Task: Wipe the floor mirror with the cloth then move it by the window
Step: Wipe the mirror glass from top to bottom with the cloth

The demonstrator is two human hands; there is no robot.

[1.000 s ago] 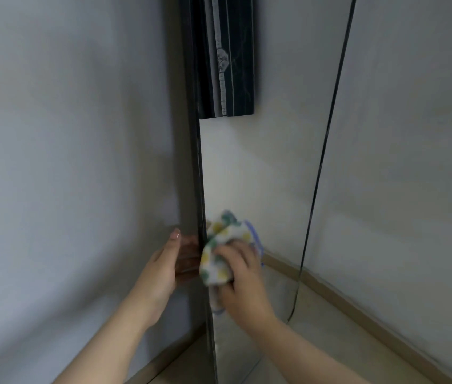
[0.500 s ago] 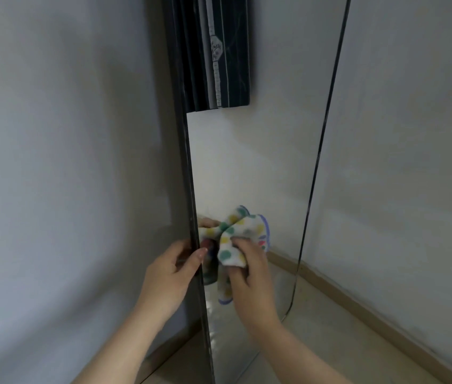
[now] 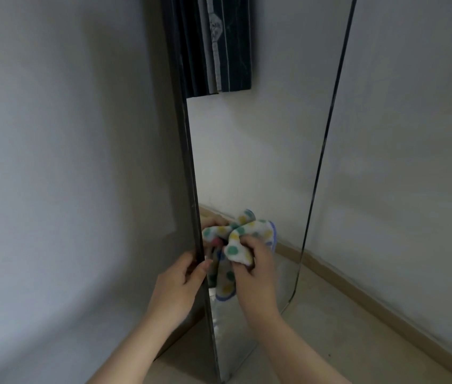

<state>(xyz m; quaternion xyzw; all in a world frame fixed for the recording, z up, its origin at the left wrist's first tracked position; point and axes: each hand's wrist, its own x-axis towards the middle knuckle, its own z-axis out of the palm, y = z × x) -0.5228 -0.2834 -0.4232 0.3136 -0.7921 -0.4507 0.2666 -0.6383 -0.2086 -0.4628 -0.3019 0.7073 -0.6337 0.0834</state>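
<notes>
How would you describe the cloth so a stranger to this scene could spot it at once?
Find the tall floor mirror standing by the pale walls. Low on its glass, the right hand grips a bunched cloth. It is white with green and yellow dots and a blue edge, the only colourful thing nearby.

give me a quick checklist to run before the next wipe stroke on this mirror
1. Left hand grips the mirror by its left edge: ok.
2. Right hand holds the cloth bunched in its fingers: ok.
3. Cloth against the glass: ok, it appears to meet its own reflection.
4. Lower glass clean: not ok, it looks cloudy and streaked below the cloth.
5. Mirror's foot seated on the floor: cannot tell, it sits at the picture's bottom edge.
</notes>
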